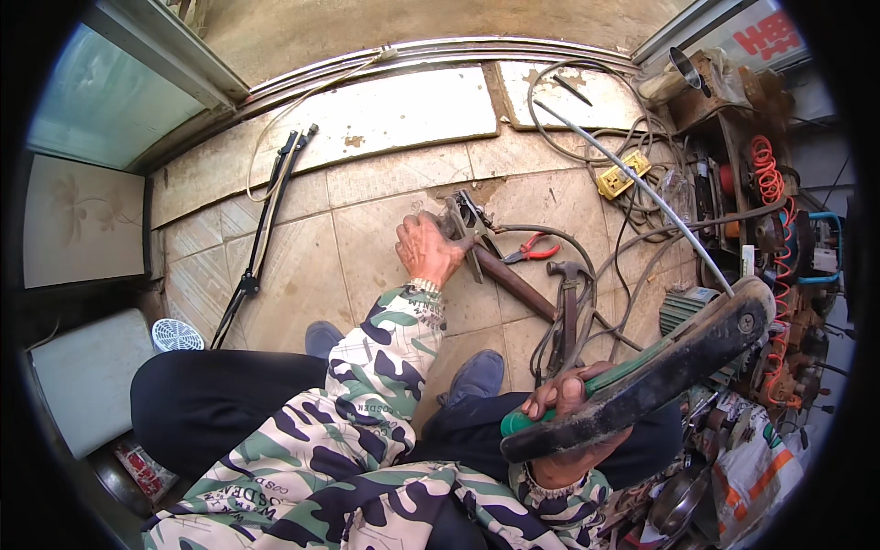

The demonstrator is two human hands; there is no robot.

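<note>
Left hand (pixel 433 249), in a camouflage-print sleeve, reaches over the beige floor tiles (pixel 376 266); its fingers are half bent, with the thumb lying toward a grey, angular metal piece with upright plates (pixel 467 220); I cannot tell from where I stand whether the hand grips that piece or only rests against it. The metal piece sits on the tiles, mid-scene, just right of the hand; a straight dark-brown bar (pixel 516 284) slants from it toward the near right.

Right hand (pixel 570 403), near side and right of centre, is raised above the floor; its fingers are wrapped round a smooth green handle (pixel 532 419); a long, thick, black, scuffed piece with a screw at its far end (pixel 642 376) lies alongside that handle; a thin, straight grey rod (pixel 632 171) runs from the screw end toward the far side.

Pliers with red handles (pixel 534 249) lie right of the metal piece; a dark-headed claw hammer with a brown handle (pixel 568 293) lies nearer and farther right, beside the bar's near end; a yellow rectangular power strip (pixel 623 175) rests among cables, far right; a folded black tubular stand (pixel 263 234) lies left.
</note>
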